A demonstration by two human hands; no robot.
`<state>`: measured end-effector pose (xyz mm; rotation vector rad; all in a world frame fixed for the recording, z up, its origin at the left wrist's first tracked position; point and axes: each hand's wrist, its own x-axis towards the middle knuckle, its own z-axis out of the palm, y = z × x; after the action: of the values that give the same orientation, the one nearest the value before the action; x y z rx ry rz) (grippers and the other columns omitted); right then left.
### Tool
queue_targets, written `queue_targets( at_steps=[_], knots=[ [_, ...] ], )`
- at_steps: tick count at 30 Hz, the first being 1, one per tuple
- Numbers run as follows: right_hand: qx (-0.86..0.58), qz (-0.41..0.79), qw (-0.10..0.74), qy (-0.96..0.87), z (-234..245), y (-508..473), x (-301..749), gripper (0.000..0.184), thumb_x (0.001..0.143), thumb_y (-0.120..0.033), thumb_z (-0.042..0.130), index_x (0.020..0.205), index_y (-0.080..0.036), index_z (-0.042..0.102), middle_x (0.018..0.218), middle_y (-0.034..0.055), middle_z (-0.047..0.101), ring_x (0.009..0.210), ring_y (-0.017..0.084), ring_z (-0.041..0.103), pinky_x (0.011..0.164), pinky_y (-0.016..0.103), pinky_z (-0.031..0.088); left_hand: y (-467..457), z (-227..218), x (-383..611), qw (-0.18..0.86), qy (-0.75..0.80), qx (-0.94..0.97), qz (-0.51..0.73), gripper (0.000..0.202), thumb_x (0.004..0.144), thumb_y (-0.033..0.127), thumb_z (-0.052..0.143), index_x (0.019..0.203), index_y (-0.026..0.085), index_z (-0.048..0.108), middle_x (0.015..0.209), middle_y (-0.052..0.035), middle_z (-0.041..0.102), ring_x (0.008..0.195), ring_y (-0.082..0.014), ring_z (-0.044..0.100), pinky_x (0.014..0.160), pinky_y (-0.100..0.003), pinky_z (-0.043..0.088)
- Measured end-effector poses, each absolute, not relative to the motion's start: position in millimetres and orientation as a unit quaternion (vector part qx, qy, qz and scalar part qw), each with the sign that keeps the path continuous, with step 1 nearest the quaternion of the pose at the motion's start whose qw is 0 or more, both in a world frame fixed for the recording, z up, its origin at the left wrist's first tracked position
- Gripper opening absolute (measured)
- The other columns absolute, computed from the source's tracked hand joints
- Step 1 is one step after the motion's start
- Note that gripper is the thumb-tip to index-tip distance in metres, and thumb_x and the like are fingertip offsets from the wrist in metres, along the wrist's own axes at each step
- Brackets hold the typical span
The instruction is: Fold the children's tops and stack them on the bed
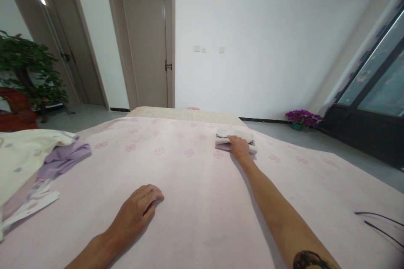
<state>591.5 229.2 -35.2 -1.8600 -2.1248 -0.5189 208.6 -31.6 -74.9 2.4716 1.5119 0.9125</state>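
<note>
My right hand (239,147) reaches far across the pink flowered bed sheet (195,201) and rests on a small stack of folded pale cloths (246,138) near the bed's far edge. Its fingers lie on the stack; whether they grip it I cannot tell. My left hand (136,212) lies palm down on the sheet close to me, fingers together and flat, holding nothing.
A loose pile of cream and lilac clothes (38,164) lies at the bed's left side. Beyond the bed are a closed door (147,46), a potted green plant (27,69) at left, purple flowers (303,117) on the floor and a dark window frame (369,126) at right.
</note>
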Motion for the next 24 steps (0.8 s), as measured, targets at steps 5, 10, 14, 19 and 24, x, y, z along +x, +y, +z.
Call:
queue_targets(
  at_steps=[5, 10, 14, 19, 24],
  knots=[
    [-0.641, -0.177, 0.103, -0.740, -40.1, 225.6, 586.6, 0.044, 0.093, -0.017, 0.044, 0.136, -0.021, 0.053, 0.130, 0.0130, 0.061, 0.115, 0.026, 0.055, 0.093, 0.036, 0.037, -30.8, -77.8, 206.8, 0.058, 0.498, 0.815, 0.290, 0.024, 0.090, 0.011, 0.047, 0.101, 0.025, 0.063, 0.106, -0.0045, 0.067, 0.102, -0.0201, 0.062, 0.090, -0.033, 0.051],
    [-0.601, -0.167, 0.101, -0.775, -39.4, 216.1, 601.3, 0.062, 0.083, -0.015, 0.053, 0.144, -0.022, 0.044, 0.141, 0.0110, 0.054, 0.124, 0.027, 0.049, 0.104, 0.039, 0.031, -30.8, -79.3, 205.1, 0.060, 0.497, 0.817, 0.285, 0.024, 0.090, 0.011, 0.048, 0.103, 0.026, 0.062, 0.108, -0.0046, 0.067, 0.104, -0.0205, 0.061, 0.092, -0.034, 0.050],
    [-0.568, -0.224, 0.105, -0.785, -51.6, 208.3, 620.6, 0.075, 0.079, -0.007, 0.054, 0.150, -0.023, 0.036, 0.147, 0.0101, 0.048, 0.133, 0.027, 0.040, 0.113, 0.043, 0.020, -31.3, -78.2, 205.6, 0.066, 0.500, 0.816, 0.283, 0.026, 0.089, 0.009, 0.047, 0.103, 0.025, 0.062, 0.108, -0.0046, 0.066, 0.104, -0.0204, 0.060, 0.092, -0.034, 0.050],
    [-0.529, -0.270, 0.084, -0.800, -49.8, 216.7, 643.7, 0.060, 0.088, -0.004, 0.041, 0.144, -0.025, 0.045, 0.140, 0.0089, 0.056, 0.123, 0.026, 0.048, 0.106, 0.042, 0.030, -31.8, -76.6, 206.4, 0.074, 0.501, 0.816, 0.279, 0.023, 0.091, 0.012, 0.046, 0.103, 0.025, 0.062, 0.108, -0.0049, 0.066, 0.104, -0.0204, 0.060, 0.092, -0.034, 0.049],
    [-0.491, -0.283, 0.092, -0.819, -52.7, 223.4, 666.5, 0.060, 0.086, -0.005, 0.045, 0.142, -0.026, 0.049, 0.140, 0.0069, 0.057, 0.123, 0.025, 0.050, 0.108, 0.041, 0.031, -32.1, -76.4, 206.9, 0.076, 0.505, 0.815, 0.275, 0.023, 0.091, 0.012, 0.047, 0.104, 0.025, 0.062, 0.109, -0.0046, 0.065, 0.105, -0.0204, 0.059, 0.094, -0.034, 0.048]
  ],
)
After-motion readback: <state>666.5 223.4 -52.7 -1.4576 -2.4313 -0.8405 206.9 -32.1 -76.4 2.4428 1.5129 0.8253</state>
